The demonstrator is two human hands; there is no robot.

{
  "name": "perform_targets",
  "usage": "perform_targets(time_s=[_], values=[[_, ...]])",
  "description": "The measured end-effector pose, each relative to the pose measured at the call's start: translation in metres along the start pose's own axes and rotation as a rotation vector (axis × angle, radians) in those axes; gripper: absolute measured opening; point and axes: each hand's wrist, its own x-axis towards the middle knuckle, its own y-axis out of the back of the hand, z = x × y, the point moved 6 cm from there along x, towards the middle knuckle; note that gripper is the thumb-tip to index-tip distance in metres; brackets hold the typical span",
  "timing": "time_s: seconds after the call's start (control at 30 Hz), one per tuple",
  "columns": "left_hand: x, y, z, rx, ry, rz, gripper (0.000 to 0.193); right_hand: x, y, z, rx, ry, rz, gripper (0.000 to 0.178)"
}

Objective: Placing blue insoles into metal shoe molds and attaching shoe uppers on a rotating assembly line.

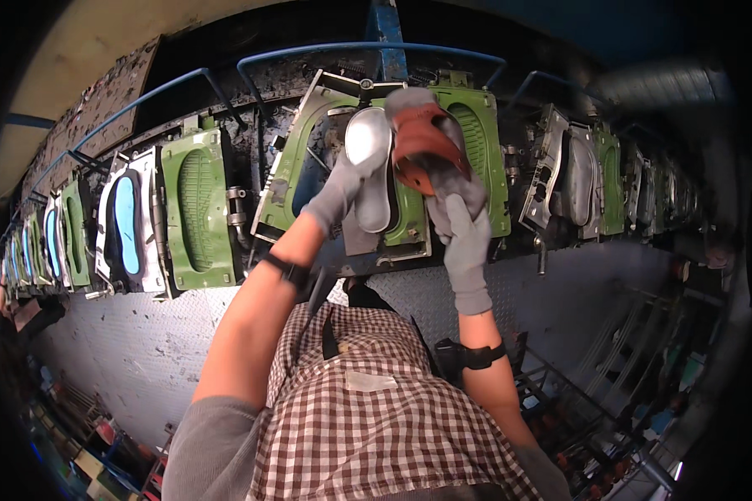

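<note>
Both my hands wear grey knit gloves. My left hand (342, 190) is closed at the edge of a silver foot-shaped mould piece (373, 200) in the middle of an opened green mould (409, 219). To its right, my right hand (464, 238) grips the lower end of a reddish-brown shoe (426, 138) with greyish ends, tilted over the mould's right half. The shoe is blurred, and its opening faces me. Part of the patterned green cavity (470, 138) shows behind it. My left fingertips are partly hard to make out.
Another open green mould (196, 209) stands at left, beside a bright blue insole shape (126, 221). More moulds (572, 179) line the right. Blue bent rails (368, 48) run behind the row. Metal tread flooring (142, 351) lies below, with dark racks (593, 417) at lower right.
</note>
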Motion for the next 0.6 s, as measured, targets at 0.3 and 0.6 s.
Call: perform_targets(time_s=[0.3,0.6], values=[[-0.046,-0.002,-0.025,-0.103,0.033,0.07,0.052,0.078,-0.059,-0.012,-1.011,0.671,0.011,0.036],[-0.131,-0.001,-0.073,-0.008,0.508,-0.187,0.055,0.021,-0.123,0.041,-1.509,0.434,-0.891,0.032]])
